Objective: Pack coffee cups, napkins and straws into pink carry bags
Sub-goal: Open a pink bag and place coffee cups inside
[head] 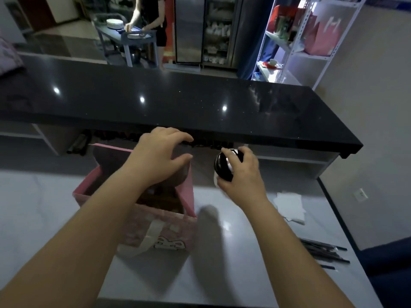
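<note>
Packing is under way: my right hand (pixel 242 174) has its fingers wrapped round a black-lidded coffee cup (pixel 223 166), held just right of the open pink carry bag (pixel 169 232). My left hand (pixel 160 152) curves loosely over its far rim; whether it pinches the rim I cannot tell. Napkins (pixel 289 206) and straws (pixel 322 252) lie unpacked on the surface (pixel 44 207), and the bag's contents are too dark to read.

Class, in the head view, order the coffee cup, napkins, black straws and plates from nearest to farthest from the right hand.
1. coffee cup: in the right hand.
2. napkins: table, just right.
3. black straws: table's right edge.
4. plates: far cart, upper left.
</note>
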